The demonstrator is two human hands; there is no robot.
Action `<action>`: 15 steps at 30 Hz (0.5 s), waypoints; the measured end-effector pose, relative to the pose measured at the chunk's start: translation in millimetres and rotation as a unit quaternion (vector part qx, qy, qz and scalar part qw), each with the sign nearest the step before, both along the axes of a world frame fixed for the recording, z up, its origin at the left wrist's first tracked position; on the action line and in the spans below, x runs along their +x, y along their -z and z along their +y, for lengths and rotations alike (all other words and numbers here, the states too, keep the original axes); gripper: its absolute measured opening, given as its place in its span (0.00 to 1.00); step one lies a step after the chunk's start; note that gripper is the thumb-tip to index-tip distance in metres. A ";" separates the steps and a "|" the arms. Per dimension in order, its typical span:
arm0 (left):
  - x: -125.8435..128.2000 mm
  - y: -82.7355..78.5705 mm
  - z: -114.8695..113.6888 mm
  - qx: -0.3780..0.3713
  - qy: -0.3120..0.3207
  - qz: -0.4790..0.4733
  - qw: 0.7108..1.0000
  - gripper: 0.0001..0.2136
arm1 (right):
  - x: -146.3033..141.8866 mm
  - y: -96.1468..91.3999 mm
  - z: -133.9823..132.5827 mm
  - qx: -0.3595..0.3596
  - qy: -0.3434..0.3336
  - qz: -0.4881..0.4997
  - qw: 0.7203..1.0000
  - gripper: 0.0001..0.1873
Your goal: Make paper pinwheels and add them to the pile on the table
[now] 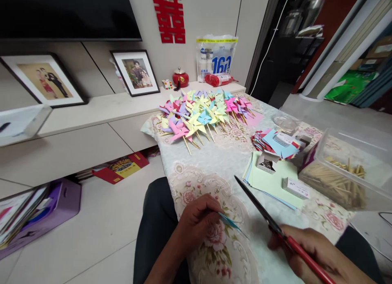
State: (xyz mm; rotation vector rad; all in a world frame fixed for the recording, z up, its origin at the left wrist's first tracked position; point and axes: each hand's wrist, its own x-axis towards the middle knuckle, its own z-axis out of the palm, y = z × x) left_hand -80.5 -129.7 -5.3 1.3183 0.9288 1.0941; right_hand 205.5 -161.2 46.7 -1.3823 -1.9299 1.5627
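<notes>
My left hand (196,222) is closed at the table's near edge, pinching a thin blue sheet of paper (232,225) seen edge-on. To its right my right hand (318,253) grips red-handled scissors (263,212), whose dark blades are together and point up and left over the floral tablecloth (214,169). The paper's tip lies just left of and below the blades, apart from them. A heap of finished paper pinwheels (205,112) on wooden sticks lies at the table's far end.
A stack of pale green paper (272,182) carries small boxes (295,187). Cut coloured squares (275,143) lie beyond it. A clear tub of wooden sticks (337,182) stands at the right. A low cabinet (76,149) with framed photos is at the left, with a purple bin (58,206) on the floor.
</notes>
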 end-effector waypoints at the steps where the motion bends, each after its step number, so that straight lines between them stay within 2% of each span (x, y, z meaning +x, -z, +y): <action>1: 0.1 -0.4 0.1 0.002 0.008 -0.003 1.000 0.07 | -8.4 -3.4 9.5 0.034 0.001 -0.026 0.999 0.25; 4: -0.6 -1.3 -0.2 0.010 0.031 -0.005 0.999 0.08 | -37.0 -10.6 40.1 0.142 0.004 -0.134 0.981 0.20; 8: -2.2 -0.7 -2.4 0.014 0.049 0.007 0.999 0.09 | -77.3 -13.9 79.0 0.241 -0.038 -0.289 0.926 0.12; 11: -1.9 1.1 -4.7 -0.007 0.060 0.002 0.998 0.10 | -110.4 -13.4 104.8 0.278 -0.073 -0.320 0.903 0.08; 15: 0.9 2.6 -7.1 -0.050 0.062 -0.008 0.997 0.12 | -155.6 -5.1 128.2 0.303 -0.085 -0.318 0.894 0.10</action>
